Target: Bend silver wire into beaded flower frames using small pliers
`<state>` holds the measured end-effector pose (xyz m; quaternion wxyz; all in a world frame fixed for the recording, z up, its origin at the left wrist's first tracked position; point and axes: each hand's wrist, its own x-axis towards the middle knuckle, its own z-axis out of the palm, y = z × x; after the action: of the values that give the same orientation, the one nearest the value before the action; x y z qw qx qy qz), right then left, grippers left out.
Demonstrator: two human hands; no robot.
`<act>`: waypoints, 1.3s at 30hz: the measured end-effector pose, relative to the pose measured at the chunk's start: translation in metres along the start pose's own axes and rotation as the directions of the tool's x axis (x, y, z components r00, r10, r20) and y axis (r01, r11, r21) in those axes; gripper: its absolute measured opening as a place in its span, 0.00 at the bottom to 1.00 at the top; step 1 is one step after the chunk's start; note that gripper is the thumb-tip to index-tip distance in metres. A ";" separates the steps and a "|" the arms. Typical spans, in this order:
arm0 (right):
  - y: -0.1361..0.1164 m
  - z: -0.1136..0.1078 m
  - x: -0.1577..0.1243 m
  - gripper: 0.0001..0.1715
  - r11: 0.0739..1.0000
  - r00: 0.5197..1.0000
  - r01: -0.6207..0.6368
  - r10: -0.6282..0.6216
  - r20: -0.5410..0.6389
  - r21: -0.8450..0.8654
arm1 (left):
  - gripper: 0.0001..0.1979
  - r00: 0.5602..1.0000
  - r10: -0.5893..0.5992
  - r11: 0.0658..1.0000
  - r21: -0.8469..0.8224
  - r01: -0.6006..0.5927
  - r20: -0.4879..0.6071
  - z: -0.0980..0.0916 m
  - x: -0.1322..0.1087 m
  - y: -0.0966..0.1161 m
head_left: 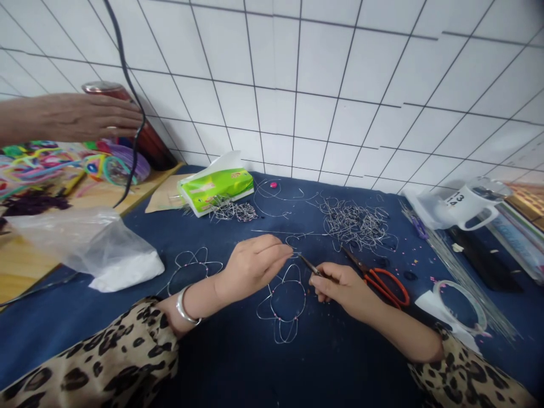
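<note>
Left hand (253, 263): fingers pinching short wire (296, 254). Right hand (345, 288): fingers gripping slim pliers (310, 265), tips beside left fingers; wire probably needing steady bracing.

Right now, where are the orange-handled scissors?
In the head view, the orange-handled scissors lie right of centre on the blue cloth, just beyond the right hand, blades pointing toward the pile of bent wires.
</note>
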<state>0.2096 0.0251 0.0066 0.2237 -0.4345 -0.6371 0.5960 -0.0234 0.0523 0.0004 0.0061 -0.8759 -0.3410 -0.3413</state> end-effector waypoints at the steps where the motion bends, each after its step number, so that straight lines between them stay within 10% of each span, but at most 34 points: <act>1: 0.000 0.000 0.000 0.16 1.000 1.000 -0.001 0.001 -0.005 -0.004 | 0.09 1.000 -0.006 1.000 -0.015 0.006 -0.005 -0.001 0.001 0.000; 39: -0.003 0.012 -0.001 0.09 0.980 0.996 0.032 -0.015 -0.083 0.198 | 0.07 0.981 0.184 0.951 -0.240 -0.193 -0.058 0.013 -0.005 0.016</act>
<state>0.1993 0.0174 0.0074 0.2988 -0.4262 -0.5698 0.6359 -0.0092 0.0404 -0.0092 -0.0637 -0.8924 -0.2110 -0.3936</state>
